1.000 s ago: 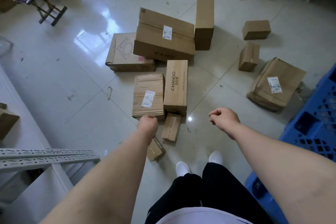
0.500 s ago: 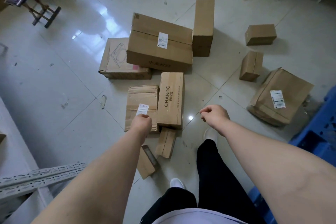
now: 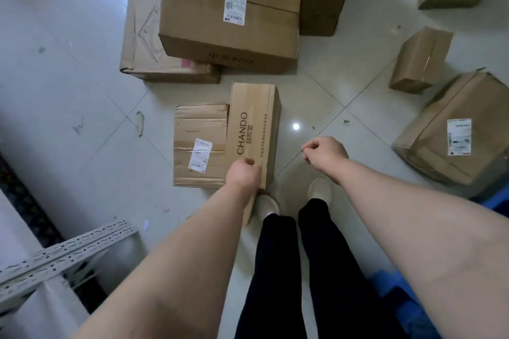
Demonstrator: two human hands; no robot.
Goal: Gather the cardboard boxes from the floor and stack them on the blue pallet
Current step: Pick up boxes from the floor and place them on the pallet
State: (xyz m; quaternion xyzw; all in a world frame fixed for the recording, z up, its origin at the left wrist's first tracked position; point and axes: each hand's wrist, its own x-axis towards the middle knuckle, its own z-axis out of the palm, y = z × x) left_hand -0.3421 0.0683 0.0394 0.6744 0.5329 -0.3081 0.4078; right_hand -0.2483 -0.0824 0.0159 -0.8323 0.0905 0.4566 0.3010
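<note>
Over near end of closed CHANDO box (image 3: 253,124): curled left hand (image 3: 243,173), grasp untellable. Right of it: clenched, empty right hand (image 3: 326,153). Against its left side: taped labelled box (image 3: 199,146).

Brown cardboard boxes lie scattered on the tiled floor. A long CHANDO box (image 3: 253,129) lies flat, touching a creased labelled box (image 3: 199,146) on its left. Beyond them a big taped box (image 3: 231,14) overlaps a flat box (image 3: 143,44) — a dented box (image 3: 451,129) sits well right, near the blue pallet (image 3: 399,292).
</note>
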